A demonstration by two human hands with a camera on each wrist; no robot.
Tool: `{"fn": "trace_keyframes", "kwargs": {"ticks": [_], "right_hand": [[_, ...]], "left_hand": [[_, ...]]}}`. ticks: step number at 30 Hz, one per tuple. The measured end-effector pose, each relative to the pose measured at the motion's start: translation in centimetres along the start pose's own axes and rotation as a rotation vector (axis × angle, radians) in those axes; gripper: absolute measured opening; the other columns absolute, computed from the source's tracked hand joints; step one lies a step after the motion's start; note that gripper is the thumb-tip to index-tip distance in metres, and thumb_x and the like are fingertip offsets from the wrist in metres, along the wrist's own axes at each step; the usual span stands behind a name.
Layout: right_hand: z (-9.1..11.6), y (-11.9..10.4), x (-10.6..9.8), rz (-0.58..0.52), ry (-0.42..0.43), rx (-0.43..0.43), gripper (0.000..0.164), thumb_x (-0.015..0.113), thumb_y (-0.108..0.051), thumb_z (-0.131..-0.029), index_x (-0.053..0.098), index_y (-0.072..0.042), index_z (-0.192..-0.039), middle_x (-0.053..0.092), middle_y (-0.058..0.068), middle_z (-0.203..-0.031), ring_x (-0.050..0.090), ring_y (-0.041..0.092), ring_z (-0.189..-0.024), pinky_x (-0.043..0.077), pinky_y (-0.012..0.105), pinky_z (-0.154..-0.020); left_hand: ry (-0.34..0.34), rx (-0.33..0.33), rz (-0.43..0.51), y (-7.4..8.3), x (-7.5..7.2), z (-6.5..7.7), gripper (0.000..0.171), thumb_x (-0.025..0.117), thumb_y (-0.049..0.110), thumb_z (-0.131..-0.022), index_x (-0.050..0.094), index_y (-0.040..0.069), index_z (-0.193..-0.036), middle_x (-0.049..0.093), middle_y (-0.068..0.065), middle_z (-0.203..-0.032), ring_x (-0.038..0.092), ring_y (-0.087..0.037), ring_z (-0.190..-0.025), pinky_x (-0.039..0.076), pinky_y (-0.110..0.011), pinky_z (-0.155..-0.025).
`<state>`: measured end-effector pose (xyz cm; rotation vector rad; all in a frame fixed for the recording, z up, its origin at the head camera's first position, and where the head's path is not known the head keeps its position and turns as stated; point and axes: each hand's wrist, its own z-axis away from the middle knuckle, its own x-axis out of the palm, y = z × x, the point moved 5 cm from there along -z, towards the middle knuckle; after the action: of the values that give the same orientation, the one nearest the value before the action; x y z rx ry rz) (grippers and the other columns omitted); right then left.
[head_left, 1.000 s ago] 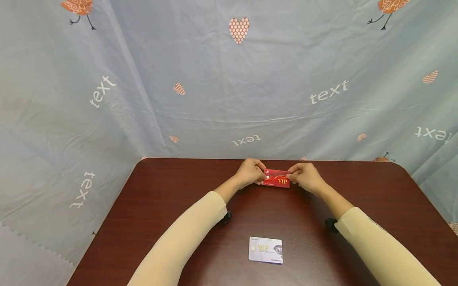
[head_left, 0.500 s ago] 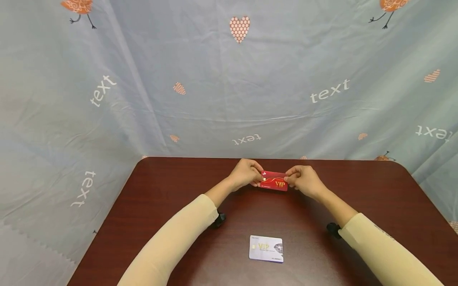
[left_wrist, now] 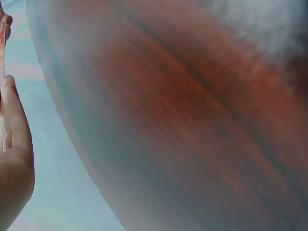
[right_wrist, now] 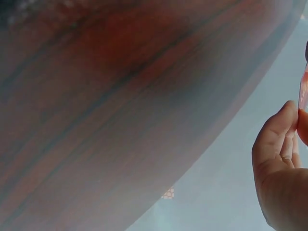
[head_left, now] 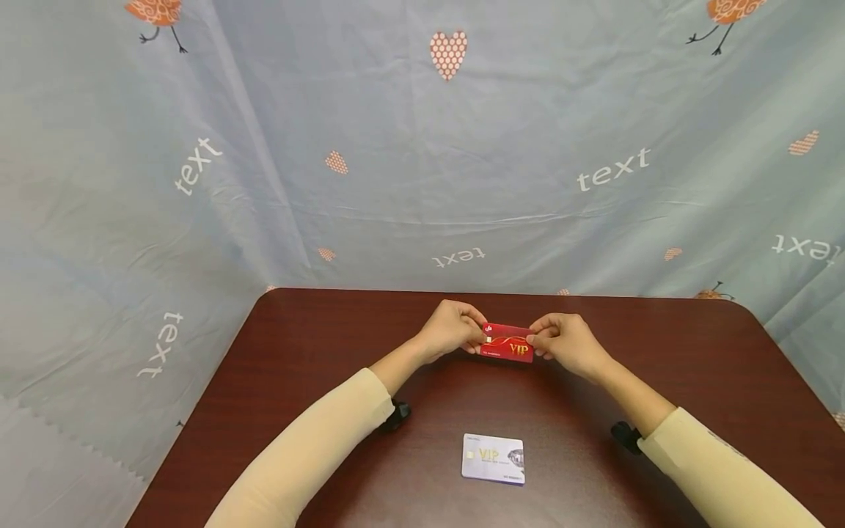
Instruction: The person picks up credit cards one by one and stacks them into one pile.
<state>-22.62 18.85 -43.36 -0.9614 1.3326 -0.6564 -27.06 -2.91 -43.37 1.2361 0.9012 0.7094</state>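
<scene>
A red card (head_left: 505, 343) with gold "VIP" lettering is held up between both hands over the far part of the table, its printed face toward the head camera. My left hand (head_left: 452, 330) pinches its left edge between thumb and fingers. At the opposite edge, my right hand (head_left: 569, 343) pinches it the same way. Both wrist views catch only part of each hand and a thin side of the red card (right_wrist: 303, 91). Closer to me, a white VIP card (head_left: 493, 459) lies flat on the table.
The dark reddish-brown table (head_left: 317, 330) has rounded far corners. Right behind its far edge hangs a pale blue curtain (head_left: 396, 176) printed with hearts, birds and "text". Dark wrist straps (head_left: 396, 416) show at the sleeve cuffs.
Both hands have come slightly nearer to me with the red card between them, still pinched at its two edges. The white card stays in place.
</scene>
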Motion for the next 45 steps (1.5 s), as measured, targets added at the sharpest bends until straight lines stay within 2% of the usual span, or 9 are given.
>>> {"fn": "trace_keyframes", "kwargs": {"ticks": [10,16,20,27,33,45], "right_hand": [[1.1,-0.4,0.5,-0.063,0.002,0.026,0.025,0.074,-0.006,-0.097,0.066,0.011,-0.114,0.074,0.012,-0.086,0.069,0.023,-0.073,0.062,0.032,-0.066],[1.9,-1.1,0.9,-0.094,-0.019,0.01,0.026,0.074,-0.005,-0.097,0.065,0.012,-0.115,0.073,0.013,-0.086,0.069,0.026,-0.073,0.062,0.032,-0.067],[2.4,-1.6,1.3,-0.101,-0.032,-0.005,0.025,0.073,-0.004,-0.097,0.064,0.012,-0.115,0.072,0.012,-0.086,0.069,0.026,-0.073,0.062,0.032,-0.067],[3.1,-2.0,2.0,-0.101,-0.03,-0.006,0.024,0.074,-0.004,-0.097,0.065,0.01,-0.114,0.071,0.011,-0.084,0.066,0.024,-0.072,0.061,0.03,-0.066],[3.9,-2.0,2.7,-0.108,-0.041,-0.012,0.025,0.075,-0.004,-0.096,0.065,0.01,-0.113,0.07,0.009,-0.081,0.066,0.022,-0.07,0.06,0.03,-0.065],[5.0,-2.1,3.4,-0.115,-0.069,-0.021,0.022,0.078,-0.004,-0.093,0.067,0.009,-0.107,0.071,0.009,-0.079,0.066,0.024,-0.067,0.061,0.031,-0.063]], "left_hand": [[-0.011,-0.01,0.038,0.0,0.3,1.5,0.02,0.073,-0.012,-0.084,0.067,-0.009,-0.103,0.071,-0.013,-0.074,0.069,-0.019,-0.059,0.062,-0.033,-0.06],[-0.009,-0.021,0.059,0.0,0.2,2.6,0.02,0.072,-0.012,-0.083,0.067,-0.009,-0.102,0.071,-0.013,-0.075,0.069,-0.019,-0.058,0.062,-0.034,-0.06],[0.002,-0.032,0.064,0.1,0.1,3.5,0.02,0.072,-0.013,-0.082,0.067,-0.008,-0.101,0.072,-0.014,-0.075,0.069,-0.019,-0.057,0.063,-0.037,-0.061],[0.009,-0.046,0.083,-0.1,0.0,4.9,0.02,0.073,-0.013,-0.083,0.066,-0.009,-0.102,0.072,-0.015,-0.076,0.069,-0.019,-0.057,0.061,-0.031,-0.057],[0.011,-0.072,0.086,-0.3,0.1,6.1,0.02,0.073,-0.014,-0.082,0.067,-0.008,-0.1,0.071,-0.013,-0.074,0.069,-0.019,-0.057,0.061,-0.03,-0.057],[-0.019,-0.105,0.085,-0.3,0.4,7.5,0.019,0.075,-0.013,-0.084,0.066,-0.009,-0.1,0.071,-0.014,-0.076,0.07,-0.019,-0.057,0.061,-0.031,-0.057]]}}
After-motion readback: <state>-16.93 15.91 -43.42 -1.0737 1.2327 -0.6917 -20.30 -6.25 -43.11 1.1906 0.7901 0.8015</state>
